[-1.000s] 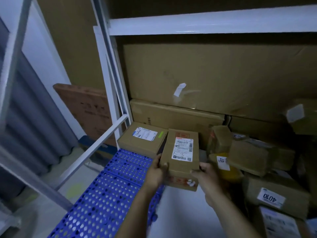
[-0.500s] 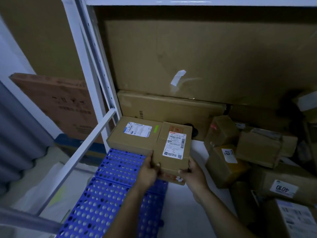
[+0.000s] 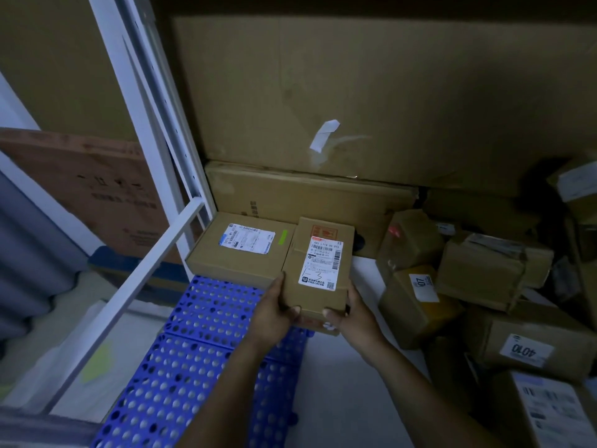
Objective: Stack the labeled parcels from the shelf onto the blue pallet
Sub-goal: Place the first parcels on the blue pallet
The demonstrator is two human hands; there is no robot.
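Held parcel (image 3: 318, 270): a small brown carton, kept at the far right corner of the blue pallet (image 3: 206, 318), just beside the flat parcel (image 3: 239, 250) already lying there. Whether its base is fully set down cannot be told.
Grip: the near end is clasped from both sides. The left hand (image 3: 274, 315) is curled round the near left corner and the right hand (image 3: 355, 315) round the near right one, with the thumbs laid on the top face.
Handling: a stiff, dry cardboard shell is seen, so little slip is expected. Since it is managed from one end only, a light to moderate weight is judged. The two long sides are thought the safest hold.
Orientation: the white label (image 3: 323, 263) is turned upward. The long axis is pointed away from the person, toward the cartons at the back.
Surroundings: a loose heap of labelled parcels (image 3: 416, 305) is left to the right.
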